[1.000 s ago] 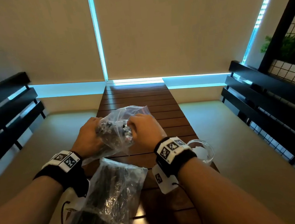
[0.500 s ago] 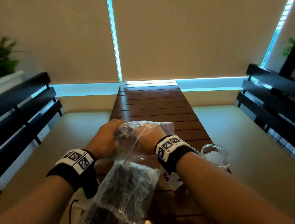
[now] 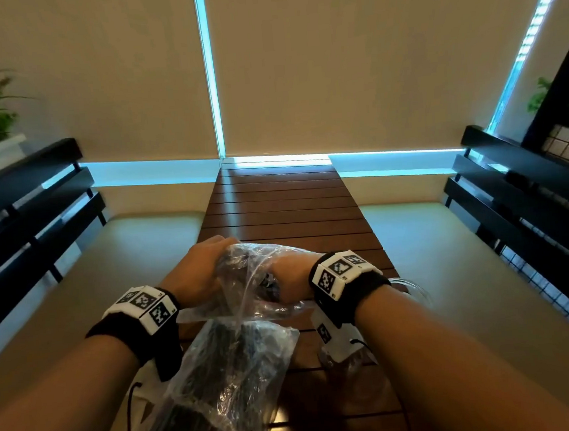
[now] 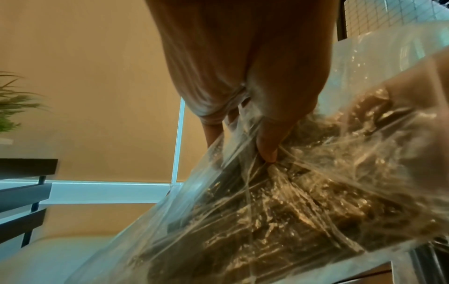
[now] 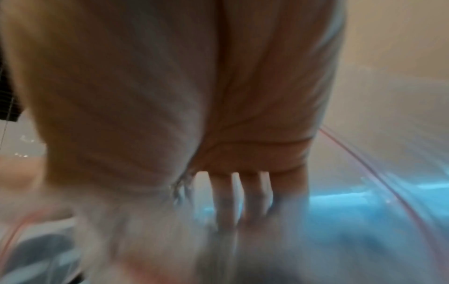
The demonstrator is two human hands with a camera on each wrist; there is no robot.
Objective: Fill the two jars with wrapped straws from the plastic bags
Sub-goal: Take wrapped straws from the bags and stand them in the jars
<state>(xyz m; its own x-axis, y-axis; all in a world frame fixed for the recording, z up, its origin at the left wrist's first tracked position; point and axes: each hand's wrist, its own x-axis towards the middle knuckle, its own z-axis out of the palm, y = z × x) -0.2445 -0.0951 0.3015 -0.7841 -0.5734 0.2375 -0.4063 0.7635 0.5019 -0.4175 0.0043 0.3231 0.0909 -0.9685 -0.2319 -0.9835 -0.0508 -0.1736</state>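
A clear plastic bag (image 3: 255,252) of dark wrapped straws (image 3: 269,285) is held up over the wooden slatted table (image 3: 282,208). My left hand (image 3: 202,274) pinches the bag's left side; in the left wrist view its thumb (image 4: 267,146) presses the film (image 4: 303,211) against the fingers behind. My right hand (image 3: 291,275) is inside the bag's mouth and shows through the plastic. The right wrist view is blurred: the fingers (image 5: 227,201) stretch out into the bag, and their tips are lost in the blur. A glass jar (image 3: 415,289) peeks out behind my right wrist.
A second clear bag of dark straws (image 3: 228,375) lies on the table's near end between my forearms. Black slatted benches (image 3: 30,230) (image 3: 522,201) run along both sides. Window blinds close off the table's far end.
My right hand has let go of the bag's mouth and slid inside the bag. The left hand keeps its hold on the bag's left side.
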